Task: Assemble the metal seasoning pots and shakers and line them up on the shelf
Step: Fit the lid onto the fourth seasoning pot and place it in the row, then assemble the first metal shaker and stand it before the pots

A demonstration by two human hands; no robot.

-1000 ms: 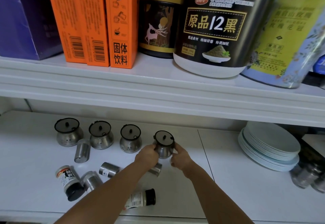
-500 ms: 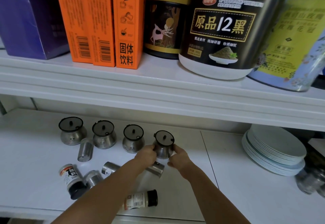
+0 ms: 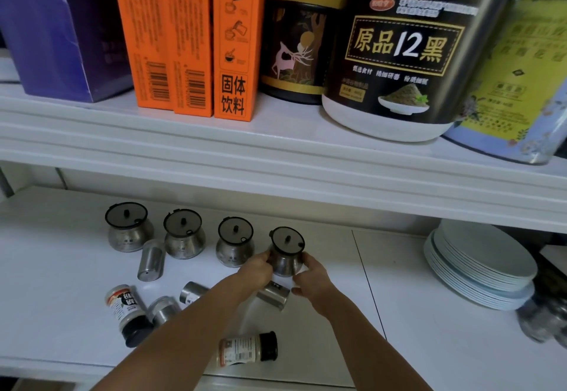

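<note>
I'm facing a white painted shelving unit with a thick moulded upper shelf edge [image 3: 276,157] and a smooth white lower shelf board [image 3: 429,314] split by a thin dark seam [image 3: 366,280]. Its pale back wall [image 3: 245,197] sits in shadow under soft, even light.

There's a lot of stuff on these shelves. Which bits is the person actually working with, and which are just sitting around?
Part of the job:
- four lidded metal pots in a row; both hands, left hand and right hand, hold the fourth pot
- metal shakers lying on their sides, e.g.

Just lying about:
- stack of plates
- orange boxes
- black tub
- labelled spice bottle
</note>
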